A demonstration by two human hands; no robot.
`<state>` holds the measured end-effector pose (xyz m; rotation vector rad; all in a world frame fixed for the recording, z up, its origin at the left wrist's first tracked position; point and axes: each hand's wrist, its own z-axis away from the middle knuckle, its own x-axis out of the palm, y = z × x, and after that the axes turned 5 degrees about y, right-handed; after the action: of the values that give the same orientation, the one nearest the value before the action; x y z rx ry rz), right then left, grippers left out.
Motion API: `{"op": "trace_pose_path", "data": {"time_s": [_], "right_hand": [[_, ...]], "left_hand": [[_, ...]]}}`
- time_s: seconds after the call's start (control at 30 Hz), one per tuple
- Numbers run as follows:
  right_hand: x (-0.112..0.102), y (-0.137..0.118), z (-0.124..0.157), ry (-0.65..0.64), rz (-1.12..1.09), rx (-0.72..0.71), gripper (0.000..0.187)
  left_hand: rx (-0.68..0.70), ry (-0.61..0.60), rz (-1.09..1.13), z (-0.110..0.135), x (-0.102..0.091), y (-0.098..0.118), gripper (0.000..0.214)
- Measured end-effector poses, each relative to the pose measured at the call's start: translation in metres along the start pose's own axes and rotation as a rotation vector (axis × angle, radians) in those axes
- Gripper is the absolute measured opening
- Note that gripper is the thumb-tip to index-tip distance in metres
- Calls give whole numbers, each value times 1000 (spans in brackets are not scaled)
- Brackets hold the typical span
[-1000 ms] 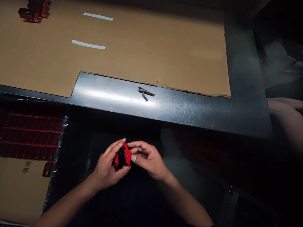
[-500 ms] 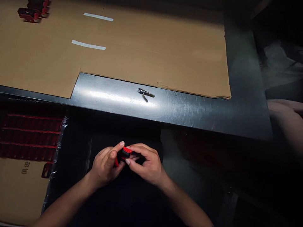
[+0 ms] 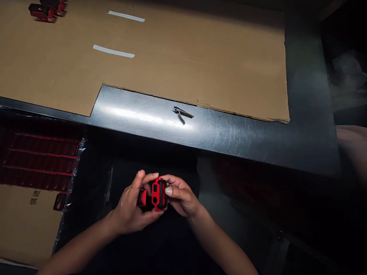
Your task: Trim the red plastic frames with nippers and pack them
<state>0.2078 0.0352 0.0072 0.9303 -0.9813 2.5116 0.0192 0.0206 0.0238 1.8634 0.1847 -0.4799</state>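
A small red and black plastic part (image 3: pixel 157 194) is held between both hands in front of my lap, below the table's edge. My left hand (image 3: pixel 132 206) wraps round its left side, thumb over the top and fingers under it. My right hand (image 3: pixel 180 196) grips its right side, thumb pressed on the red face. Both hands are closed on the part. Its near face shows red with black openings.
A steel table (image 3: pixel 229 131) carries a flat cardboard sheet (image 3: pixel 186 57) with two white tape strips. Small metal tweezers (image 3: pixel 182 113) lie near the cardboard edge. Red parts (image 3: pixel 46 9) sit far left. A plastic-lined box of red parts (image 3: pixel 37 160) stands at the left. Another person's hand (image 3: pixel 354 143) shows at the right.
The part has been turned in my hands, so its red face with black openings now faces up. The hands stay in the same spot; the view shifted slightly.
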Motion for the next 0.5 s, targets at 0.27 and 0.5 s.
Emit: {"op": "trace_pose_path", "data": {"time_s": [0.27,0.5], "right_hand": [[1,4,-1,-27,-111,71,39],[7,2,-1,37,29,40,35]], "left_hand": [[-115,-1,18,6,1,-3,97],[-201,-185,-3,6,0,-1,90]]}}
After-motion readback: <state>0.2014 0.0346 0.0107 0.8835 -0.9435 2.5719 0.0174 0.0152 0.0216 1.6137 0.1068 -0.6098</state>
